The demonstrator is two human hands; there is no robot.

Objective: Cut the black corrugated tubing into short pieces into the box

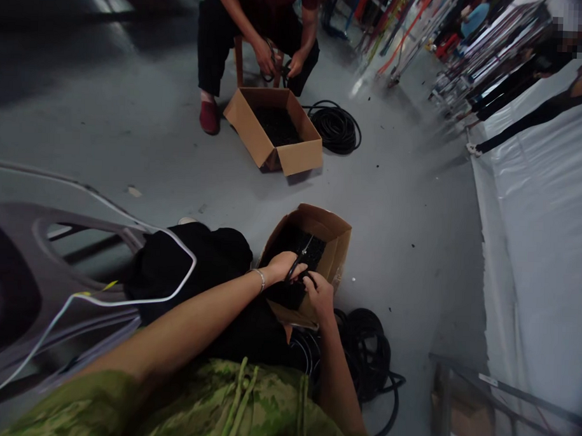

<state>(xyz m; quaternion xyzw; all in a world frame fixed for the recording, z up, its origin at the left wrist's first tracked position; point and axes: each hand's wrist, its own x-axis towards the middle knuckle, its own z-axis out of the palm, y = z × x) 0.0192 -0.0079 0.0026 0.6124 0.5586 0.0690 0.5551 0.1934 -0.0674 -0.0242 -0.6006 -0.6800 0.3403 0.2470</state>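
My left hand (pixel 281 266) is closed round the handles of a pair of scissors (pixel 301 256), whose blades point up over an open cardboard box (pixel 335 235) full of black pieces. My right hand (pixel 319 294) is closed on a black hose end (pixel 310 281) just below the blades, at the box's near edge. A bracelet sits on my left wrist. A coil of black hose (pixel 369 354) lies on the floor beside my right arm and runs up toward my hands.
Across the grey floor a seated person cuts black hose over a second cardboard box (pixel 293 156), with another hose coil (pixel 336 127) beside it. A white sheet-covered surface (pixel 543 239) runs along the right. A grey chair frame with a white cable (pixel 80 249) stands at my left.
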